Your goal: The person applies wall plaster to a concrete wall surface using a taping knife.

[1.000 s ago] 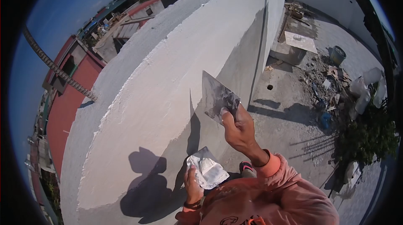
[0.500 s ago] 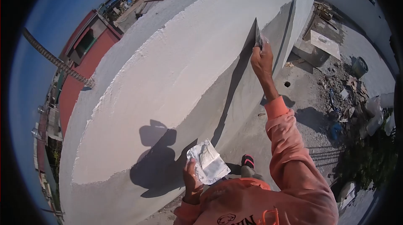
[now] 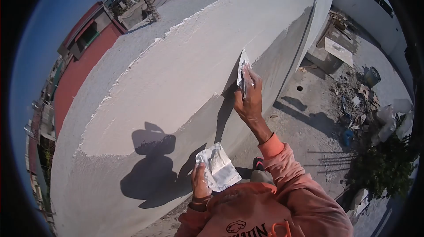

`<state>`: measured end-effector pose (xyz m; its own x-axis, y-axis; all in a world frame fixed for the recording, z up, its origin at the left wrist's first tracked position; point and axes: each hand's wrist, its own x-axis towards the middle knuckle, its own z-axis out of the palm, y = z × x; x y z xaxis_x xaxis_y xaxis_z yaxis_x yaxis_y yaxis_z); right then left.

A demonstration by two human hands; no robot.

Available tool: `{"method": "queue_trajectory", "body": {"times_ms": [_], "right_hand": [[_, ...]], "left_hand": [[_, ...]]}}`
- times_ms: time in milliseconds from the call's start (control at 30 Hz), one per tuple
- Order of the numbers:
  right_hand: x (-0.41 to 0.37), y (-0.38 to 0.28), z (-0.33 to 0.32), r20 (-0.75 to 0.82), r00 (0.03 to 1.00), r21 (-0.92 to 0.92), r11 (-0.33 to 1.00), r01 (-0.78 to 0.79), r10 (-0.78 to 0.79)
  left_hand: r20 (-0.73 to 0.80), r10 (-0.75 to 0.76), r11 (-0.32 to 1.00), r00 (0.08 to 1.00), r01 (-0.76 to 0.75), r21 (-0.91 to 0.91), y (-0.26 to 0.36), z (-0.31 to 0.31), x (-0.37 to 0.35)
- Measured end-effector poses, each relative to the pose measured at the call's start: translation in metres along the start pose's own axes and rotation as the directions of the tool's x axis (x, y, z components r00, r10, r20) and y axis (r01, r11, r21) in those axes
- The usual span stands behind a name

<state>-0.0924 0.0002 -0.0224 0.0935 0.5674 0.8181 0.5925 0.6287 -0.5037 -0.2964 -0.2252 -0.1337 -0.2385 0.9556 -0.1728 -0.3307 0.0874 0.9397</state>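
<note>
My right hand (image 3: 251,98) grips a putty knife (image 3: 242,70), its flat blade smeared white and held against the wall (image 3: 176,91). The handle is hidden by my fingers. White putty covers the wall's upper part, and bare grey surface shows below an uneven edge. Low in front of my chest, my left hand (image 3: 201,184) holds a flat white-coated plate (image 3: 226,176) by its left side. A lump of white putty (image 3: 218,161) lies on that plate.
On the right, rubble and scraps (image 3: 357,104) cover the ground near a bucket (image 3: 372,77). A pale board (image 3: 338,51) lies on a concrete block. Leafy plants (image 3: 384,166) grow at lower right. Beyond the wall's top stand red-walled buildings (image 3: 88,75).
My right hand has come down and left along the wall with the putty knife, whose white-smeared face now shows. The view has shifted slightly; my left hand still holds the plate.
</note>
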Motion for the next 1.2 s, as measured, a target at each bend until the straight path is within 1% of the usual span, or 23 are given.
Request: {"method": "queue_trajectory", "body": {"times_ms": [33,67,133,200,300,367,400,433,467,500,533,567,600,667,700,767,833,933,967,1033,1133,1200], "right_hand": [[-0.008,-0.012,0.005,-0.006,1.000,0.005,1.000,0.022,-0.022],[-0.017,-0.024,0.011,-0.011,0.999,0.010,0.999,0.042,-0.042],[-0.032,-0.042,0.021,-0.001,0.999,0.026,0.998,0.052,-0.052],[-0.048,-0.065,0.029,0.002,0.997,0.030,0.996,0.079,-0.079],[-0.074,-0.100,0.036,0.045,0.994,0.031,0.995,0.098,-0.100],[-0.084,-0.107,0.032,0.081,0.987,0.113,0.986,0.126,-0.135],[-0.083,-0.114,0.023,0.104,0.984,0.104,0.986,0.131,-0.142],[-0.083,-0.114,0.015,0.108,0.989,0.170,0.982,0.077,-0.096],[-0.082,-0.112,0.006,0.115,0.992,0.238,0.971,0.024,-0.052],[-0.072,-0.109,-0.006,0.079,0.997,0.239,0.971,0.002,-0.022],[-0.061,-0.107,-0.018,0.044,0.999,0.242,0.970,-0.019,0.008],[-0.045,-0.096,-0.029,0.011,0.995,0.182,0.978,-0.100,0.100],[-0.023,-0.070,-0.032,-0.052,0.978,0.163,0.968,-0.190,0.200],[0.020,-0.018,-0.040,-0.176,0.903,0.164,0.916,-0.366,0.392],[0.046,0.014,-0.044,-0.201,0.878,0.238,0.891,-0.387,0.435],[0.086,0.074,-0.049,-0.243,0.841,0.120,0.875,-0.469,0.484],[0.113,0.148,-0.041,-0.339,0.880,0.031,0.939,-0.343,0.333],[0.140,0.159,-0.045,-0.368,0.924,-0.200,0.962,-0.187,0.103],[0.141,0.159,-0.045,-0.335,0.927,-0.168,0.958,-0.231,0.165],[0.141,0.135,-0.044,-0.259,0.922,-0.108,0.941,-0.322,0.286],[0.126,0.105,-0.029,-0.197,0.915,0.085,0.936,-0.342,0.353],[0.107,0.075,-0.022,-0.221,0.964,-0.045,0.986,-0.163,0.149]], "left_hand": [[-0.011,0.028,0.999,1.000,-0.028,0.041,-0.003,-0.010,-0.005],[-0.038,0.016,0.999,0.999,-0.015,0.035,-0.007,-0.021,-0.010],[-0.067,-0.059,0.997,0.996,0.056,-0.047,0.008,-0.019,-0.017],[-0.055,-0.175,0.968,0.983,0.162,-0.194,0.035,-0.012,-0.023],[-0.090,-0.173,0.972,0.981,0.155,-0.175,0.052,-0.012,-0.033],[-0.095,-0.033,0.999,0.995,0.036,0.027,0.018,-0.039,-0.032],[-0.096,-0.032,0.999,0.995,0.035,0.022,0.022,-0.035,-0.030],[-0.097,-0.032,0.999,0.995,0.034,0.018,0.027,-0.031,-0.029],[-0.102,-0.102,0.992,0.989,0.093,-0.091,0.032,-0.026,-0.029],[-0.102,-0.174,0.968,0.980,0.151,-0.199,0.049,-0.015,-0.031],[-0.053,-0.169,0.965,0.984,0.154,-0.212,0.058,-0.010,-0.032],[-0.041,-0.165,0.962,0.986,0.151,-0.225,0.058,-0.012,-0.032],[-0.030,-0.159,0.960,0.987,0.147,-0.240,0.056,-0.014,-0.031],[-0.030,-0.157,0.952,0.987,0.143,-0.270,0.052,-0.015,-0.033],[-0.038,-0.158,0.948,0.987,0.140,-0.284,0.051,-0.014,-0.033],[-0.039,-0.143,0.949,0.989,0.126,-0.289,0.051,-0.012,-0.031],[-0.034,-0.117,0.958,0.993,0.104,-0.269,0.055,-0.010,-0.032],[-0.027,-0.111,0.948,0.993,0.098,-0.304,0.052,-0.010,-0.031],[-0.020,-0.110,0.944,0.994,0.098,-0.316,0.050,-0.012,-0.032],[-0.025,-0.116,0.946,0.993,0.102,-0.306,0.043,-0.018,-0.032],[-0.009,-0.094,0.959,0.996,0.088,-0.271,0.038,-0.025,-0.031],[-0.005,-0.096,0.960,0.995,0.091,-0.266,0.036,-0.027,-0.033]]}}
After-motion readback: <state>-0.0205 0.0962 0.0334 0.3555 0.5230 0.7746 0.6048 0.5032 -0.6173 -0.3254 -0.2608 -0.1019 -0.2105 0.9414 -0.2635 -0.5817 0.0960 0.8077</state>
